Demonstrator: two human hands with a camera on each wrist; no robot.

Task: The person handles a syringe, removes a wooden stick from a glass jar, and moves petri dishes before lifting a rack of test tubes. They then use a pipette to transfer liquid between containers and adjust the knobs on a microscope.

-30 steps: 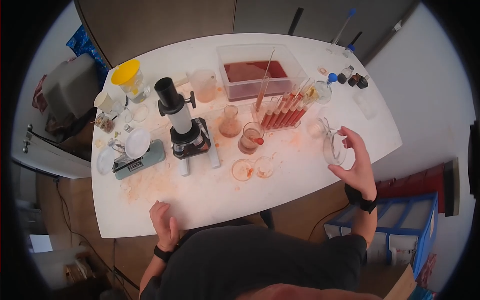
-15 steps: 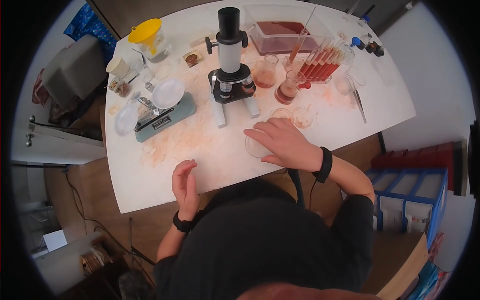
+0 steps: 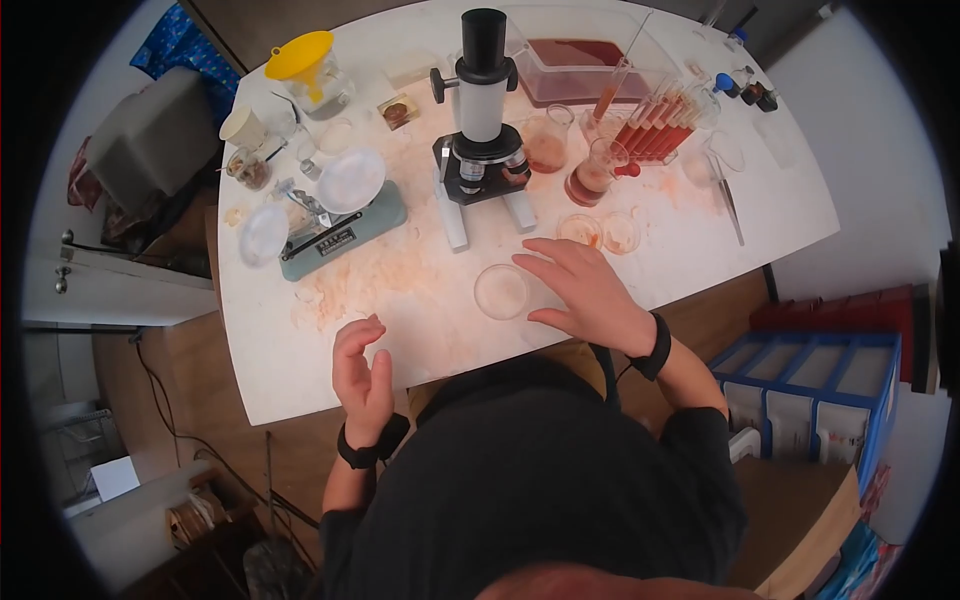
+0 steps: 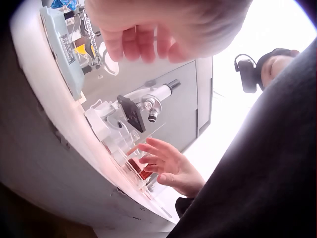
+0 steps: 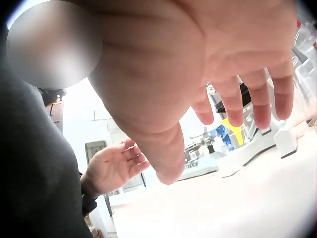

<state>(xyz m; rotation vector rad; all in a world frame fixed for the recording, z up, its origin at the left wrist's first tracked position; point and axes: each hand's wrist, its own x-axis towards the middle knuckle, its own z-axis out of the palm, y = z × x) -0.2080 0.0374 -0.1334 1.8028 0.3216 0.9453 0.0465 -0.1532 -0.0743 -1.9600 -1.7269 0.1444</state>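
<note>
A clear round petri dish lies on the white table near its front edge, in front of the microscope. Just to the right of the dish is my right hand, thumb and fingers spread apart with nothing between them. In the right wrist view its fingers hang straight and relaxed. My left hand hovers at the front edge, left of the dish, loosely curled and holding nothing. Two small dishes with orange bits, one of them a petri dish, sit behind my right hand.
Left stands a green balance scale with two white pans, and behind it a yellow funnel. A beaker of red liquid, a flask, a rack of red test tubes and tweezers stand or lie toward the right.
My right hand has carried the clear dish from the table's right side to the front middle, let go and drawn slightly right. The left hand stays near the front edge.
</note>
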